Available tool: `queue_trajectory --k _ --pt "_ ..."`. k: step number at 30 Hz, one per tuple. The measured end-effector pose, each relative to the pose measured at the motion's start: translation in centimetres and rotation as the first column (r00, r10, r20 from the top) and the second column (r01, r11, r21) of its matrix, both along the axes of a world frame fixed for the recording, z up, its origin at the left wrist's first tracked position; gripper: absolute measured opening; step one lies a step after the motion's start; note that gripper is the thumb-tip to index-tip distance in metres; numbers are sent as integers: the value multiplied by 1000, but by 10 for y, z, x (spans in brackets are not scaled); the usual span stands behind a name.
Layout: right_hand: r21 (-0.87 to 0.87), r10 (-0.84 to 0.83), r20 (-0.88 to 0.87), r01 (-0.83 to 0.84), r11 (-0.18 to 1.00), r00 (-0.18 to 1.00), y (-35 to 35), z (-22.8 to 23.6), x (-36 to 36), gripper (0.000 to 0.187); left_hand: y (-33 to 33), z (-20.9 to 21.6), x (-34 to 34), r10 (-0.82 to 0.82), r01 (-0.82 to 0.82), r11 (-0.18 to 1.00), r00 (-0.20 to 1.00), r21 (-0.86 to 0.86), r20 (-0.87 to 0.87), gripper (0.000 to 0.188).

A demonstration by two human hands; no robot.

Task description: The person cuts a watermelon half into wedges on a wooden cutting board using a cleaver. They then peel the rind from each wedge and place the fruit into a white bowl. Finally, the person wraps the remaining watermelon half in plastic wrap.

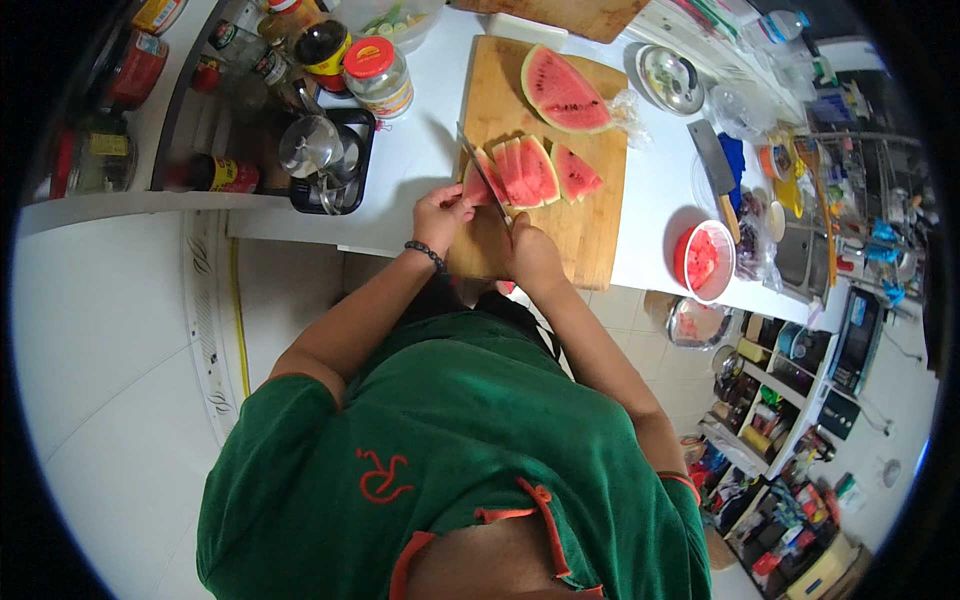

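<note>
My right hand [533,252] is closed round the handle of a knife [484,174], its blade slanting up and left across the watermelon slices. At the left end of the row, my left hand [440,218] has its fingers against a watermelon slice [477,183], thumb and fingertips close together at its rind. Several cut watermelon slices [527,172] stand side by side on the wooden cutting board [587,235]. To their right sits a separate watermelon piece [576,175]. A large watermelon wedge [562,92] lies at the board's far end.
A cleaver [713,158] lies right of the board, beyond a bowl of red fruit pieces [705,262]. On the left are a black tray [347,165] with metal ware and a red-lidded jar [377,78]. A sink [802,262] is at the right.
</note>
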State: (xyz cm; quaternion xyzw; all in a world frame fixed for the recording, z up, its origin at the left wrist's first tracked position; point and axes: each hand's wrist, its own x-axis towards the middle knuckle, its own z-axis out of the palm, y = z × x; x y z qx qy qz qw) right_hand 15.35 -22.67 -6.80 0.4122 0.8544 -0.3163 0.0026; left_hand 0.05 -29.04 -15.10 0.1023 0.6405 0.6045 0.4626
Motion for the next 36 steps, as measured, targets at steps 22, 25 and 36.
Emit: queue_trajectory --k 22,25,36 --pt "-106 -158 -194 139 985 968 -25 27 14 21 -24 29 -4 -66 14 976 971 218 231 24" --pt "-105 -194 -251 173 979 948 -33 49 29 21 -26 60 -1 -189 95 956 922 278 337 23" --pt "40 -531 -381 587 808 757 3 83 179 21 85 116 144 -686 374 726 447 577 574 13"
